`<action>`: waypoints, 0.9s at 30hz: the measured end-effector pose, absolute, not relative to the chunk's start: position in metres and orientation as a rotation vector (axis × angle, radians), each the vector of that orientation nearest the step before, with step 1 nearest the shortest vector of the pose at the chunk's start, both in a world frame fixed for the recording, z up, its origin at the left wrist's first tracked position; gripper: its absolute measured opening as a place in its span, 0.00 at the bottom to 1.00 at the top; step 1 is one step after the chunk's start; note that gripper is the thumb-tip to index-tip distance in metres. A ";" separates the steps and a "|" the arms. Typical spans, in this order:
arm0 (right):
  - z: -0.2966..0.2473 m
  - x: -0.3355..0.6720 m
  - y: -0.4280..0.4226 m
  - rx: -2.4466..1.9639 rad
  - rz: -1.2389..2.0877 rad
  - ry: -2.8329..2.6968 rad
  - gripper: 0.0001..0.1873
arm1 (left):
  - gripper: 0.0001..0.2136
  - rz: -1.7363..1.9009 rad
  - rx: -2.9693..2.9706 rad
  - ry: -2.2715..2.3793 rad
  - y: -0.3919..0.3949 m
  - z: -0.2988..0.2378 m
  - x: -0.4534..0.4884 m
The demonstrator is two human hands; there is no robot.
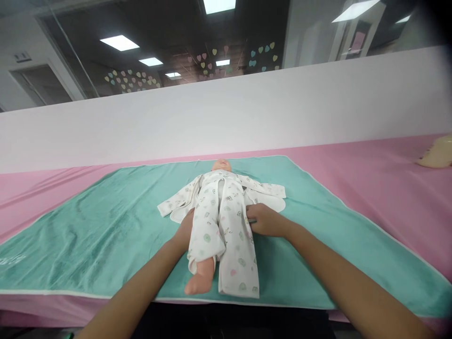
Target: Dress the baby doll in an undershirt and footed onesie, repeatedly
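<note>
A baby doll lies on its back, its head [221,165] away from me. White baby clothes [231,226] with a small animal and leaf print cover its body; whether they are one piece or two I cannot tell. Both sleeves spread out sideways. One bare foot [201,278] sticks out of the left trouser leg, while the right leg lies flat with no foot showing. My right hand [264,219] is closed at the outer edge of the right trouser leg, fingers curled into the cloth. Beside the left leg, my left hand [185,230] reaches partly under the clothes, which hide its fingers.
The doll rests on a teal blanket [106,226] with a white border, over a pink table cover [381,188]. A low white wall [212,122] stands behind, with glass above it. A cream-coloured object [437,153] sits at the far right edge.
</note>
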State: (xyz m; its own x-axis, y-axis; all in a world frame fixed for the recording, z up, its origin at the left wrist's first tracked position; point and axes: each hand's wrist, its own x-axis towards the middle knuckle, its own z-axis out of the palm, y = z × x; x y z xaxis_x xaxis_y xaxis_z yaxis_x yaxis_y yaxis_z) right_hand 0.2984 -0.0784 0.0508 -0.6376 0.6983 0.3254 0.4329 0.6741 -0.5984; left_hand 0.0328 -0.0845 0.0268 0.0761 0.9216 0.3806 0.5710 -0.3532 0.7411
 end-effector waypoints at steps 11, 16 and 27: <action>0.070 0.238 -0.196 -1.053 0.298 -2.372 0.12 | 0.07 1.068 2.059 1.516 -0.163 0.036 0.008; 0.046 0.202 -0.206 -1.242 0.071 -2.294 0.10 | 0.06 1.025 1.839 1.501 -0.224 0.023 0.005; 0.058 0.201 -0.219 -1.126 0.301 -2.208 0.08 | 0.16 1.084 2.165 1.498 -0.232 0.033 0.021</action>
